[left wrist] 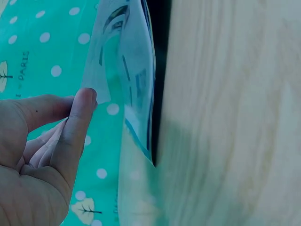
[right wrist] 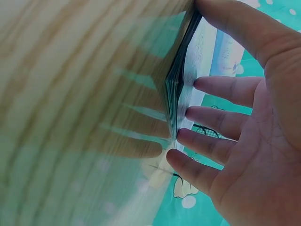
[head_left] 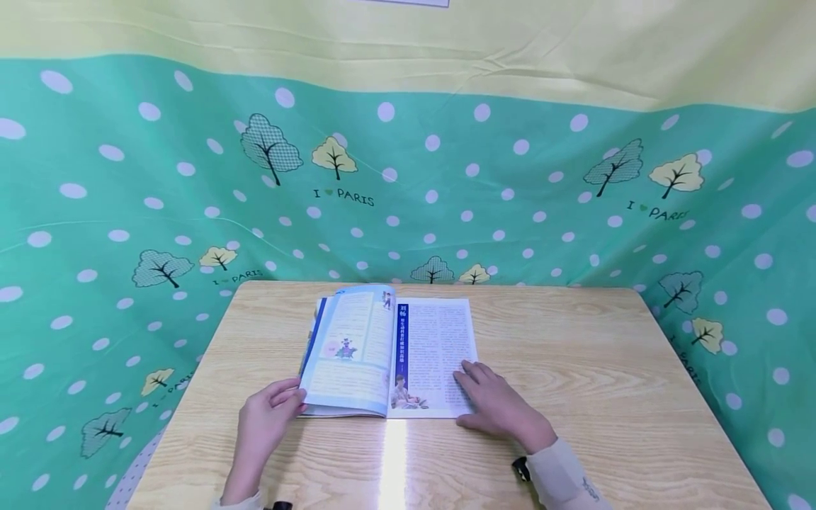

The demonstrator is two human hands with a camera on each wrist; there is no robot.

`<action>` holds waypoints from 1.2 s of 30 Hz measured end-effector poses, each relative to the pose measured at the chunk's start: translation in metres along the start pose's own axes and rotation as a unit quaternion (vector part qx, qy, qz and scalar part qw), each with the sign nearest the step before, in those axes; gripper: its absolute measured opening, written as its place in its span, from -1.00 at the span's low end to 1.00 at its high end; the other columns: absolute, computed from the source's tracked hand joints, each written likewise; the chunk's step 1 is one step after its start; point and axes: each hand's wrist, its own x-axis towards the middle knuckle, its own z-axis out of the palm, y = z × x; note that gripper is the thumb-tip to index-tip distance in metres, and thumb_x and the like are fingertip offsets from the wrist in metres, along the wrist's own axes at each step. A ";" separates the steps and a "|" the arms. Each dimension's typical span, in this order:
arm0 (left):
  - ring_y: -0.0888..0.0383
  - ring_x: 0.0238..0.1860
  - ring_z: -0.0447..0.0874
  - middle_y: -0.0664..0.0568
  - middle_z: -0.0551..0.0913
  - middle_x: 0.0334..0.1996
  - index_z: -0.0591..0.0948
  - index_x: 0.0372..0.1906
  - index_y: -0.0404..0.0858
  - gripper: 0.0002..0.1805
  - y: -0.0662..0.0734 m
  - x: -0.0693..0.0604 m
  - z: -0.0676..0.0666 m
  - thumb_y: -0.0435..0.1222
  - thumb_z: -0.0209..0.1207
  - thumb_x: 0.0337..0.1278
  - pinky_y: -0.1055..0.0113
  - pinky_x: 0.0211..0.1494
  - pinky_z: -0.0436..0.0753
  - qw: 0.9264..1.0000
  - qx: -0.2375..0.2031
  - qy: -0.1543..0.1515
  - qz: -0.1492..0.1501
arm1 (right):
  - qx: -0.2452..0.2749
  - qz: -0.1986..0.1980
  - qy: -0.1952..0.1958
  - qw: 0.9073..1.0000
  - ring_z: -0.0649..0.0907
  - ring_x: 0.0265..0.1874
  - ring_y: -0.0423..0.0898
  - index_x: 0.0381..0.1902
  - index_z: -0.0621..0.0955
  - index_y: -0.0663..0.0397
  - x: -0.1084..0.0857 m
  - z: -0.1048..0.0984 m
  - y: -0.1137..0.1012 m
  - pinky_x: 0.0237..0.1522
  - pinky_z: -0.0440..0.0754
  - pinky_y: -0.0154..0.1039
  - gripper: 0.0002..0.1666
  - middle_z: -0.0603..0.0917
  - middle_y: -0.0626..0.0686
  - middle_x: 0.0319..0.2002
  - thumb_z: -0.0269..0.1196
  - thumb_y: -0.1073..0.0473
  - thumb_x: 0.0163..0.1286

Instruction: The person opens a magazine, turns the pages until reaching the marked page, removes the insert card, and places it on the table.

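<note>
The table [head_left: 574,340] took up the lower middle of the head view, with the cloth [head_left: 408,191] behind it and along both its sides. On the table, just below the frame's centre, the book [head_left: 386,354] lay open, its top near the table's far edge. The left page [head_left: 344,375] and right page [head_left: 440,347] sat side by side. At the left page's lower left corner was my left hand [head_left: 270,418], the page's edge between thumb and fingers. My right hand [head_left: 500,404] lay across the right page's outer edge, lower right of centre, fingertips on the page.
</note>
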 end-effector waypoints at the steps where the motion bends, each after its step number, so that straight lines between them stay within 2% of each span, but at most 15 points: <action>1: 0.06 -0.31 0.80 -0.20 0.76 -0.18 0.59 0.16 -0.44 -0.62 -0.002 0.000 -0.001 -0.37 0.25 0.29 0.32 -0.19 0.79 1.000 0.001 0.000 0.000 | 0.001 0.001 -0.001 1.000 0.27 0.42 0.26 0.42 0.38 0.21 0.000 0.000 0.000 0.37 0.36 0.26 -0.01 0.27 0.29 0.46 0.44 -0.21 0.21; 11: 0.09 -0.31 0.79 -0.16 0.77 -0.21 0.60 0.15 -0.43 -0.62 -0.017 0.006 -0.005 -0.35 0.25 0.29 0.40 -0.22 0.78 1.000 0.015 0.002 -0.017 | 0.006 0.007 -0.012 1.000 0.25 0.44 0.24 0.45 0.37 0.15 -0.001 -0.002 0.000 0.38 0.34 0.27 -0.04 0.24 0.27 0.48 0.38 -0.25 0.27; 18: 0.09 -0.29 0.78 -0.18 0.76 -0.21 0.58 0.15 -0.47 -0.62 -0.027 0.010 -0.007 -0.38 0.23 0.30 0.41 -0.22 0.78 0.999 0.014 0.003 -0.034 | 0.050 -0.002 0.002 0.999 0.29 0.42 0.26 0.39 0.44 0.19 -0.005 -0.004 0.004 0.41 0.32 0.23 -0.20 0.29 0.30 0.45 0.31 -0.18 0.38; 24: 0.06 -0.31 0.78 -0.21 0.76 -0.23 0.57 0.13 -0.51 -0.64 -0.032 0.011 -0.009 -0.42 0.23 0.29 0.39 -0.24 0.78 0.999 0.009 -0.007 -0.038 | 0.097 -0.002 0.045 0.994 0.44 0.32 0.19 0.34 0.49 0.24 -0.005 -0.008 0.011 0.37 0.42 0.10 -0.32 0.46 0.28 0.32 0.28 -0.08 0.44; 28: 0.06 -0.30 0.78 -0.20 0.76 -0.23 0.56 0.14 -0.51 -0.64 -0.032 0.009 -0.010 -0.41 0.22 0.31 0.39 -0.24 0.78 0.999 0.017 -0.010 -0.038 | 0.137 -0.007 0.081 0.987 0.55 0.23 0.07 0.33 0.48 0.21 -0.004 -0.011 0.015 0.28 0.54 0.00 -0.36 0.57 0.16 0.23 0.31 -0.01 0.43; 32: 0.06 -0.30 0.78 -0.19 0.76 -0.24 0.57 0.14 -0.51 -0.63 -0.030 0.008 -0.010 -0.41 0.22 0.30 0.39 -0.23 0.78 0.999 0.014 -0.010 -0.041 | 0.155 0.016 0.113 0.981 0.54 0.24 0.04 0.39 0.44 0.13 -0.002 -0.014 0.017 0.31 0.52 0.02 -0.32 0.58 0.12 0.24 0.30 -0.04 0.44; 33: 0.06 -0.31 0.78 -0.19 0.76 -0.24 0.57 0.14 -0.51 -0.63 -0.029 0.008 -0.010 -0.41 0.23 0.29 0.38 -0.23 0.78 0.999 0.012 -0.011 -0.042 | 0.152 0.025 0.116 0.981 0.50 0.29 0.06 0.42 0.41 0.13 -0.001 -0.014 0.017 0.36 0.46 0.04 -0.29 0.55 0.14 0.28 0.29 -0.07 0.44; 36: 0.06 -0.31 0.78 -0.18 0.76 -0.25 0.57 0.14 -0.51 -0.62 -0.027 0.007 -0.010 -0.40 0.24 0.28 0.38 -0.23 0.78 0.999 0.015 -0.010 -0.044 | 0.134 0.059 0.112 0.983 0.50 0.29 0.12 0.43 0.40 0.16 -0.001 -0.012 0.018 0.35 0.45 0.08 -0.24 0.54 0.17 0.28 0.26 -0.15 0.45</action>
